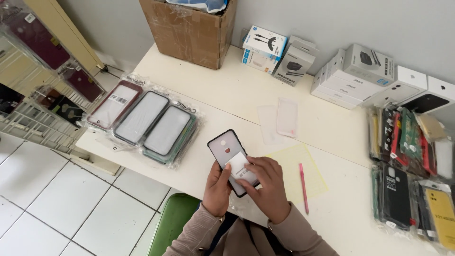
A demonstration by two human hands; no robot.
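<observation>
Both hands' fingers grip the phone case (pixel 227 154): left hand (pixel 216 189) beneath, right hand (pixel 270 185) pressing its white label (pixel 238 166).

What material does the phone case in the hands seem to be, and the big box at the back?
Phone case: probably plastic, dark matte rim around a translucent frosted back. Box: brown corrugated cardboard, creased, with glossy clear tape over it.

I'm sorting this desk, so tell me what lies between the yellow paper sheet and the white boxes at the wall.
In the head view, only bare white tabletop lies between the yellow paper sheet and the white boxes.
</observation>
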